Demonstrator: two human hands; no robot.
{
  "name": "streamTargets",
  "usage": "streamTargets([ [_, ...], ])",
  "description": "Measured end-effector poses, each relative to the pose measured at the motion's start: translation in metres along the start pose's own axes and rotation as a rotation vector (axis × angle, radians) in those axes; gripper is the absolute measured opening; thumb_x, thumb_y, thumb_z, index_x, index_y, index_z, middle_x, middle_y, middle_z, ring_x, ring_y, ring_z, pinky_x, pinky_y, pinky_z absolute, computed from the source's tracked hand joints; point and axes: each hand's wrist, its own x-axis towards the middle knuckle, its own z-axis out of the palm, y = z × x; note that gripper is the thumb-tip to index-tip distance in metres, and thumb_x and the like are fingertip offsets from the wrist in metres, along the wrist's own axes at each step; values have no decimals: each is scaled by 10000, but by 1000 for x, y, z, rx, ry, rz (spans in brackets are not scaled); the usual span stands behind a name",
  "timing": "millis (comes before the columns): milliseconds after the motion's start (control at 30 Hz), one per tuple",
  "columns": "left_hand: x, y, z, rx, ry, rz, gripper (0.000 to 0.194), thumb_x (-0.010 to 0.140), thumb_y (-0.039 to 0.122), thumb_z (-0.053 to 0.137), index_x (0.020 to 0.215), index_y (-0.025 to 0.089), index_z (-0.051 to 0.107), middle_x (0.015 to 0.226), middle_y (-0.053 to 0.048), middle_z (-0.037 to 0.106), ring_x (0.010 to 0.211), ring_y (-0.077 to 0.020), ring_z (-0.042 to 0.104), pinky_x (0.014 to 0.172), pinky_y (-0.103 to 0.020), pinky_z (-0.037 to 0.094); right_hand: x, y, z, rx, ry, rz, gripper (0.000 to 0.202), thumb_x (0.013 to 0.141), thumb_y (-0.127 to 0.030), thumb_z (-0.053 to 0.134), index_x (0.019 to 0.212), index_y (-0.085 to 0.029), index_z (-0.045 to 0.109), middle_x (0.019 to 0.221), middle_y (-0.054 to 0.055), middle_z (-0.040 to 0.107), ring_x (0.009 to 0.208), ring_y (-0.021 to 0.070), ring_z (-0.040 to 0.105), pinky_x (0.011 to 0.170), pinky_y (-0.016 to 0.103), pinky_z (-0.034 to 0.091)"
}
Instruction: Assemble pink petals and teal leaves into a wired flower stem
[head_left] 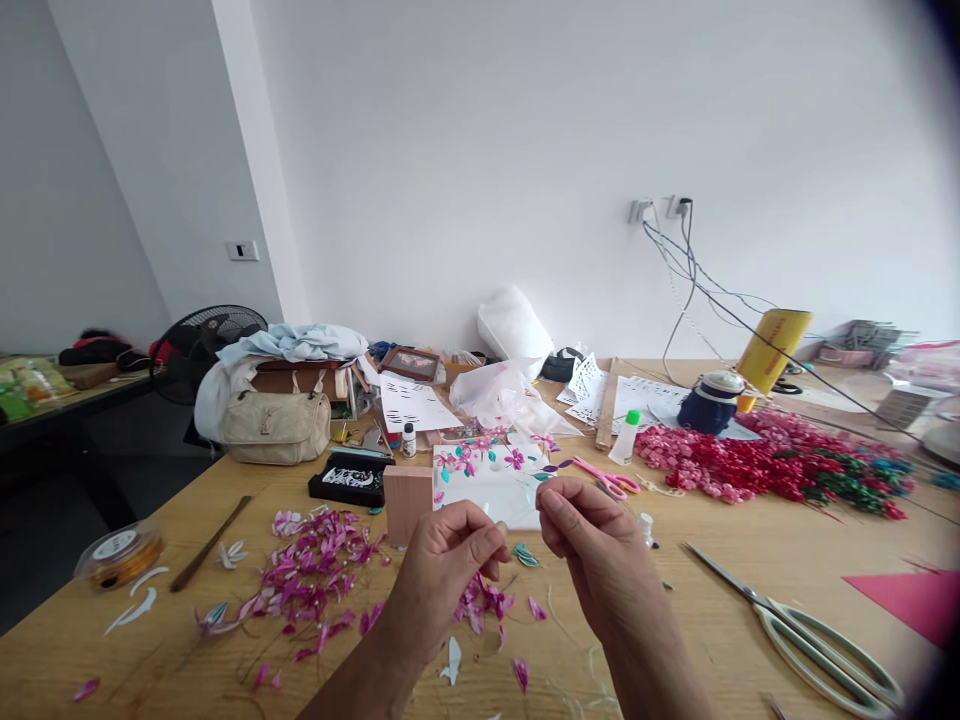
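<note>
Thumbs and fingers drawn together in a pinch, a person's left hand (461, 550) and right hand (581, 525) meet just apart over a worktop (735, 650) strewn with petals; whether anything fine is held between the fingertips cannot be told.

The work appears partly done. Pink flowers and teal leaves show along the far edge of a white board (491, 500) just beyond the hands, while a heap of loose magenta petals (322, 560) lies toward the worktop's left edge, seemingly unassembled. More petals lie between the forearms, and a small teal cluster (525, 554) sits near the board's near edge. How many pieces remain to be used is unclear.

Little can be read. A yellow box (776, 350) near the worktop's far right corner bears reddish lettering too small to make out. Printed sheets along the far edge, including a white one (416, 402) by the bag (277, 428), show dark marks but no legible words. A round container (120, 555) by the left edge carries a white label, also unreadable. No brand can be identified.
</note>
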Motion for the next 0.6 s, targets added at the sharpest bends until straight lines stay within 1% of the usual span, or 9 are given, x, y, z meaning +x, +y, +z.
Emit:
streamTargets([
  [100, -1, 0, -1, -48, -38, 20, 268, 704, 366, 681, 599, 137, 591, 565, -6, 550, 533, -88, 471, 523, -203, 361, -1, 0, 2, 21, 7, 16, 244, 655, -379, 741, 643, -172, 613, 460, -50, 445, 447, 66, 325, 434, 208, 204],
  [200, -2, 0, -1, -54, -93, 65, 214, 734, 327, 665, 639, 142, 615, 587, -6, 536, 569, -93, 471, 555, -209, 369, -4, 1, 6, 92, -3, 27, 236, 674, -369, 727, 637, -175, 598, 461, -55, 424, 446, 63, 296, 432, 210, 192],
  [400, -3, 0, -4, -44, -194, 235, 139, 772, 271, 636, 688, 162, 655, 659, -13, 549, 617, -98, 484, 584, -216, 375, -7, 0, 14, 241, -11, 86, 232, 680, -343, 728, 616, -168, 589, 456, -58, 405, 436, 51, 258, 410, 200, 173],
  [500, -2, -2, -5, -52, -193, 238, 141, 768, 259, 644, 671, 157, 661, 649, -11, 553, 601, -91, 484, 575, -211, 370, -6, 2, 12, 274, 6, 81, 215, 654, -327, 752, 625, -165, 613, 490, -49, 452, 424, 34, 276, 399, 184, 185],
  [600, -1, -4, -5, -120, -154, 227, 153, 754, 260, 658, 645, 153, 658, 684, -6, 551, 593, -77, 478, 580, -208, 373, -3, 5, 8, 279, 30, 54, 200, 602, -328, 786, 668, -174, 676, 600, -14, 570, 422, 26, 326, 381, 175, 207],
])
